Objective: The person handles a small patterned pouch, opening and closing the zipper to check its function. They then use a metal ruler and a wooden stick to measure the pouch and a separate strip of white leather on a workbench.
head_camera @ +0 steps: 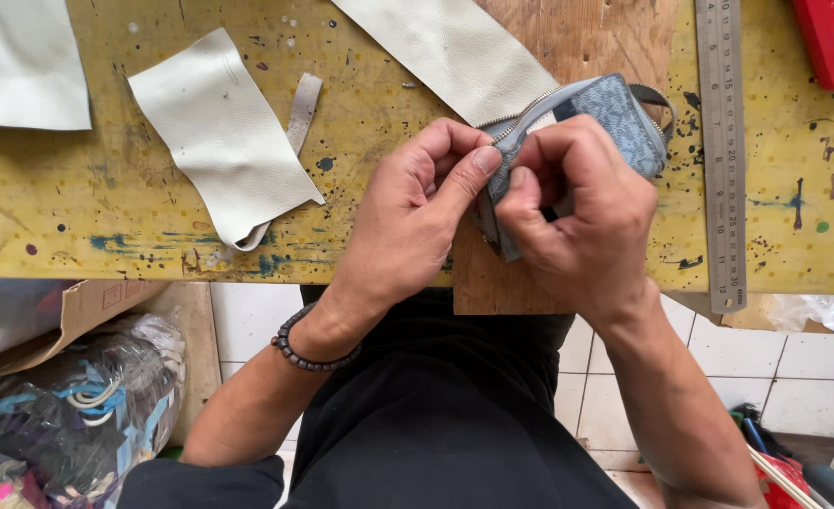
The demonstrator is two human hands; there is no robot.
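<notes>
Left hand and right hand both closed, pinching a blue-grey zipped pouch over a wooden board, on the yellow paint-flecked worktop, pale leather piece well left, steel ruler right, beaded bracelet on left wrist

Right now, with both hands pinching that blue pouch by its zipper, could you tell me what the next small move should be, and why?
Probably press the fold flat against the wooden board. Both the left hand and right hand pinch the pouch along its zipper, lifted slightly off the board, so the edge looks unsettled.
</notes>
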